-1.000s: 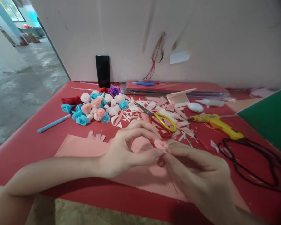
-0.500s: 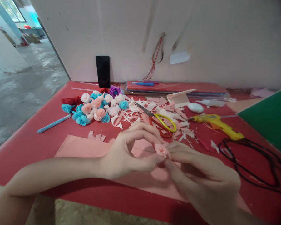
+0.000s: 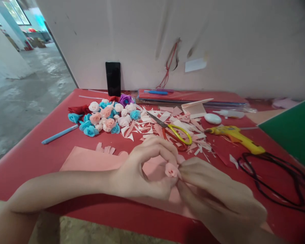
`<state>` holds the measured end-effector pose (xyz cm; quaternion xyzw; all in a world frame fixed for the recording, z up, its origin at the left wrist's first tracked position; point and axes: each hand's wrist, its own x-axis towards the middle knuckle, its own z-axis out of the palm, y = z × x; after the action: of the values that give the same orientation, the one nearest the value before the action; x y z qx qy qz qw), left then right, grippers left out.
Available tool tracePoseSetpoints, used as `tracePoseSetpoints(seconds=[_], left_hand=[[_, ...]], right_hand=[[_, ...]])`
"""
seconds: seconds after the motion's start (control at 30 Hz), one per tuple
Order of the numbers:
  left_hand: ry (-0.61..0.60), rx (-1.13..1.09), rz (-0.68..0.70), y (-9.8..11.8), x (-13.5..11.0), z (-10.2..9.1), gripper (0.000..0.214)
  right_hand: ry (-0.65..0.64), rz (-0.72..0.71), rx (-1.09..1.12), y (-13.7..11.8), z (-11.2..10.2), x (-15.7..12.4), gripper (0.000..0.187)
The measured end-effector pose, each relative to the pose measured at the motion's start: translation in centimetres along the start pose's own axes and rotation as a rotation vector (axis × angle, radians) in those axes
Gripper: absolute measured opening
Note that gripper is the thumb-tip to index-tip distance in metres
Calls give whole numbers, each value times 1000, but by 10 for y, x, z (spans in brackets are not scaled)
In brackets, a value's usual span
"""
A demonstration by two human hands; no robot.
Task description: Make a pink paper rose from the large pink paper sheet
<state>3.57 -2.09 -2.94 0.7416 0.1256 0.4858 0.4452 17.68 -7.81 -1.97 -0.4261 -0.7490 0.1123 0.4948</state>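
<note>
A small pink paper rose (image 3: 171,169) is pinched between both my hands just above a pink paper sheet (image 3: 91,160) on the red table (image 3: 27,159). My left hand (image 3: 144,171) curls round it, thumb and forefinger closed on its left side. My right hand (image 3: 218,196) grips the rose from the right, fingers pressed together over its base. The lower part of the rose is hidden by my fingers.
A heap of finished paper roses (image 3: 105,117) in white, pink, blue and purple lies at the back left. Yellow-handled scissors (image 3: 174,131) rest among paper scraps. A yellow glue gun (image 3: 235,135) with a black cord (image 3: 271,176), a blue pen (image 3: 59,134), a black phone (image 3: 113,78) and a green board (image 3: 292,130) are around.
Both hands have drawn slightly lower and closer together. My left fingers have curled tighter round the rose, which has turned a little between the fingertips.
</note>
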Motion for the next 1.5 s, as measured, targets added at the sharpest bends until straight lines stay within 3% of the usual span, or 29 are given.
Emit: tracePoseSetpoints(seconds=[0.17,0.4,0.57,1.1,1.27,1.5], left_hand=[[15,62,36,4,4,0,9],[-149,104,19,11,10,-10,19],[-187,123,-28,12,12,-13,17],[-336,75,-84,10,12,-17,18],[-403,162,2,11,14,-19,18],[-477,318,220,7,19,-25,18]], right_hand=[[15,-59,43,11,0,0,27],[-72,-78,31,4,-7,11,18],[-121,-56,25,-4,-9,16,20],[-211,-85,-220,-5,-10,8,20],[-250,-20,-110,-7,-11,7,22],[-183,30,-10,-10,-12,12,26]])
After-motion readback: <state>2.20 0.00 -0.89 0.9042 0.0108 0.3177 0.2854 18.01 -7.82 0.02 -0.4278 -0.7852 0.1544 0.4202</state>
